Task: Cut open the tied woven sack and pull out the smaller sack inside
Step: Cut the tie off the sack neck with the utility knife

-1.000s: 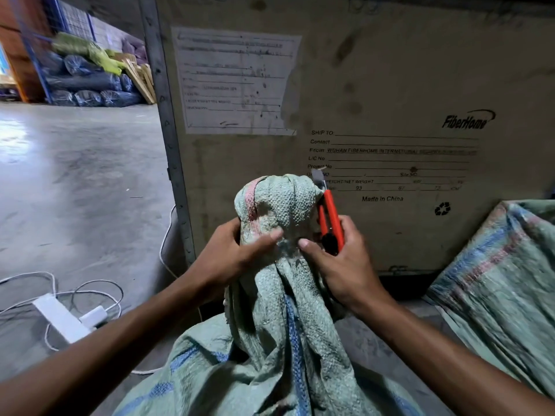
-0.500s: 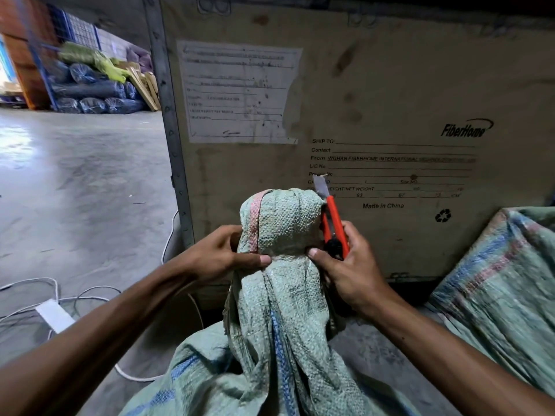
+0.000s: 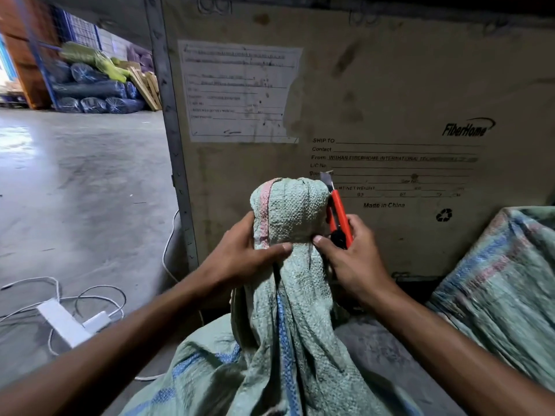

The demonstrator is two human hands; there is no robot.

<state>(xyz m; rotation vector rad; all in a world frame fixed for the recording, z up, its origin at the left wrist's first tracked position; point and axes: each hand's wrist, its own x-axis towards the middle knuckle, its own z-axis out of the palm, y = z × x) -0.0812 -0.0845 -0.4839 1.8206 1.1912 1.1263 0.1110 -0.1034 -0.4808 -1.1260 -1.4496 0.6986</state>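
A pale green woven sack [image 3: 288,319] with blue stripes stands upright in front of me, its neck bunched into a knob at the top. My left hand [image 3: 240,253] grips the neck from the left, thumb across the tied spot. My right hand [image 3: 351,256] holds a red utility knife [image 3: 339,214] upright against the right side of the knob, blade tip out above the sack top, while its thumb presses on the neck. The tie itself is mostly hidden under my thumbs. No smaller sack shows.
A large plywood crate [image 3: 375,100] with a paper label and printed text stands right behind the sack. Another green woven sack [image 3: 504,289] lies at the right. A white power strip [image 3: 63,322] and cables lie on the concrete floor at the left. Wrapped rolls are stacked far back left.
My left thumb has slid across the neck toward my right thumb. The knife stays upright beside the knob. The view has tilted slightly, so the sack sits a little lower in frame.
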